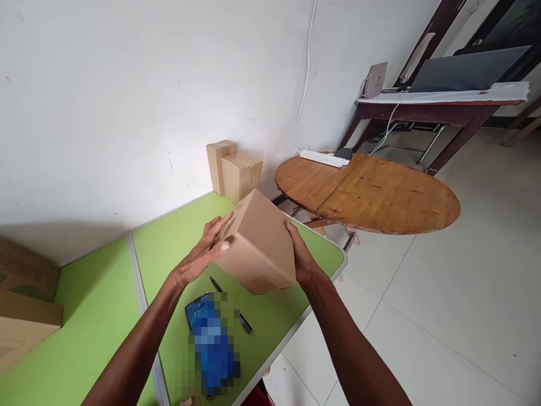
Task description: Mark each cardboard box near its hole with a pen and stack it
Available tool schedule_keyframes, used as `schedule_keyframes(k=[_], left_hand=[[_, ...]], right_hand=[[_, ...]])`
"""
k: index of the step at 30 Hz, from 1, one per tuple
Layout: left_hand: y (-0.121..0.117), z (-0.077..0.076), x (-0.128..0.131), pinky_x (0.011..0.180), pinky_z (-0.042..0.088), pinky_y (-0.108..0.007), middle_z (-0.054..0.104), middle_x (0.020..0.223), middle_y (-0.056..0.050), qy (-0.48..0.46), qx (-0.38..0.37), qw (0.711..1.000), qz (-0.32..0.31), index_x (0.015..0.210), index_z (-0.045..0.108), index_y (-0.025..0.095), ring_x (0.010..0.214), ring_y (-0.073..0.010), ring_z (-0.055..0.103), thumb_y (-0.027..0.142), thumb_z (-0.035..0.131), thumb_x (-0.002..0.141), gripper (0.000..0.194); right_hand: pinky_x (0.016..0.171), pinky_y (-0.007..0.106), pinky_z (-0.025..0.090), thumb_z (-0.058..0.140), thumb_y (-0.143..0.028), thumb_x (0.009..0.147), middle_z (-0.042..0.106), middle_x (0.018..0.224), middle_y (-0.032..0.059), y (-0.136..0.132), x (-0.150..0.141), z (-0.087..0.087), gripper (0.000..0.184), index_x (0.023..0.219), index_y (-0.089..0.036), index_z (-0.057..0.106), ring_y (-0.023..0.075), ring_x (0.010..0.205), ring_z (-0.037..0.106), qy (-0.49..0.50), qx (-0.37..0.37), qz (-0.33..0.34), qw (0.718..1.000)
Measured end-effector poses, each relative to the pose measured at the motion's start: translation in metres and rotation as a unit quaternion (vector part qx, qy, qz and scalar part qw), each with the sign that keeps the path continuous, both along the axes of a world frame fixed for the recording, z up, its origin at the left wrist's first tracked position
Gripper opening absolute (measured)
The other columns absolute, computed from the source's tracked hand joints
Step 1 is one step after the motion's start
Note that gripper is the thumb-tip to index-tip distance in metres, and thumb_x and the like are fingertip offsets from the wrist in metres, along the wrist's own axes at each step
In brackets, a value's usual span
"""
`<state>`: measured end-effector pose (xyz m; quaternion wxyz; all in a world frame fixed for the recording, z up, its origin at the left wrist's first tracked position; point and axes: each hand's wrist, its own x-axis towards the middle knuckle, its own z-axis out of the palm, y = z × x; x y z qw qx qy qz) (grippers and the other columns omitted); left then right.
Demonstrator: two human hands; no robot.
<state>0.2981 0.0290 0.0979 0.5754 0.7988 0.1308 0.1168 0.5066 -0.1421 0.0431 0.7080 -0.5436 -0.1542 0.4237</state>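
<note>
A plain brown cardboard box [260, 245] is held tilted in the air above the green table [169, 248]. My left hand [202, 255] presses flat against its left side, fingers stretched along the cardboard. My right hand [301, 256] clasps the opposite side, its fingers mostly hidden behind the box. Under the box lie a black pen [244, 322] and a phone [196, 309], partly covered by a blurred blue patch.
Two more cardboard boxes [234, 170] stand at the table's far corner by the white wall. A round wooden tabletop [367, 192] with a white power strip [324, 158] sits to the right. Flattened cardboard [23, 316] lies at the left edge. A dark desk stands at the back right.
</note>
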Motion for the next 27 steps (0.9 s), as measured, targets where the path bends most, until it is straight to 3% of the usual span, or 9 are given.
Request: schedule_keyframes(k=[3,5,7,9,12,15,19,23,27], left_hand=[[0.003,0.011,0.024,0.141,0.035,-0.059,0.029,0.190,-0.008,0.044,-0.057,0.997,-0.014,0.179,0.037,0.038,0.167,-0.0427,0.046,0.079,0.087,0.081,0.118],[0.005,0.017,0.042,0.136,0.042,-0.059,0.046,0.182,-0.011,0.068,-0.087,0.994,0.003,0.176,0.044,0.034,0.156,-0.0424,0.059,0.074,0.093,0.078,0.116],[0.010,0.018,0.060,0.133,0.044,-0.059,0.061,0.170,-0.014,0.074,-0.088,0.993,0.031,0.168,0.057,0.028,0.153,-0.0435,0.061,0.078,0.090,0.080,0.106],[0.017,0.016,0.079,0.128,0.048,-0.059,0.070,0.160,-0.016,0.077,-0.101,0.991,0.048,0.158,0.066,0.024,0.150,-0.0437,0.062,0.082,0.087,0.080,0.100],[0.034,0.012,0.109,0.115,0.058,-0.054,0.078,0.144,-0.018,0.064,-0.143,0.986,0.054,0.142,0.076,0.020,0.138,-0.0418,0.068,0.082,0.090,0.075,0.093],[0.049,0.009,0.143,0.107,0.062,-0.050,0.081,0.133,-0.019,0.042,-0.164,0.983,0.071,0.121,0.082,0.017,0.128,-0.0382,0.071,0.080,0.093,0.071,0.081],[0.059,0.002,0.185,0.108,0.061,-0.046,0.076,0.134,-0.022,0.022,-0.173,0.976,0.131,0.106,0.077,0.014,0.114,-0.0309,0.072,0.072,0.099,0.070,0.072],[0.060,-0.011,0.210,0.111,0.056,-0.044,0.073,0.139,-0.020,0.002,-0.170,0.970,0.174,0.109,0.074,0.015,0.114,-0.0278,0.071,0.066,0.101,0.071,0.069],[0.064,-0.017,0.217,0.112,0.054,-0.043,0.069,0.148,-0.021,-0.015,-0.165,0.967,0.192,0.119,0.072,0.015,0.124,-0.0301,0.070,0.066,0.096,0.078,0.069]], right_hand=[[0.082,0.043,0.068,0.054,-0.091,0.095,0.088,0.110,0.0129,-0.001,0.018,-0.002,0.074,0.121,-0.025,0.077,0.0343,0.106,0.083,0.047,-0.031,0.018,0.998],[0.079,0.043,0.068,0.052,-0.097,0.093,0.087,0.112,0.0144,-0.001,0.030,-0.002,0.084,0.125,-0.024,0.078,0.0353,0.106,0.082,0.028,-0.054,0.032,0.998],[0.080,0.047,0.069,0.050,-0.103,0.088,0.087,0.117,0.0162,-0.001,0.041,-0.004,0.093,0.129,-0.024,0.078,0.0367,0.108,0.081,0.004,-0.080,0.031,0.996],[0.088,0.052,0.069,0.047,-0.105,0.088,0.082,0.135,0.0167,0.002,0.052,-0.006,0.096,0.137,-0.028,0.076,0.0378,0.117,0.078,-0.029,-0.091,0.004,0.995],[0.101,0.061,0.066,0.044,-0.102,0.091,0.063,0.168,0.0122,0.009,0.069,-0.011,0.092,0.152,-0.038,0.067,0.0391,0.144,0.065,-0.093,-0.089,-0.064,0.990],[0.113,0.067,0.059,0.040,-0.102,0.093,0.048,0.181,0.0099,0.022,0.085,-0.017,0.093,0.163,-0.042,0.058,0.0380,0.162,0.051,-0.117,-0.098,-0.135,0.979],[0.118,0.072,0.056,0.032,-0.103,0.094,0.044,0.184,0.0117,0.040,0.100,-0.030,0.104,0.174,-0.038,0.045,0.0401,0.166,0.047,-0.097,-0.119,-0.171,0.973],[0.127,0.077,0.047,0.037,-0.102,0.095,0.048,0.180,0.0170,0.054,0.115,-0.047,0.110,0.176,-0.027,0.047,0.0470,0.167,0.045,-0.095,-0.134,-0.159,0.974],[0.129,0.071,0.048,0.040,-0.096,0.099,0.051,0.179,0.0140,0.062,0.127,-0.058,0.102,0.175,-0.027,0.050,0.0436,0.167,0.047,-0.103,-0.129,-0.146,0.975]])
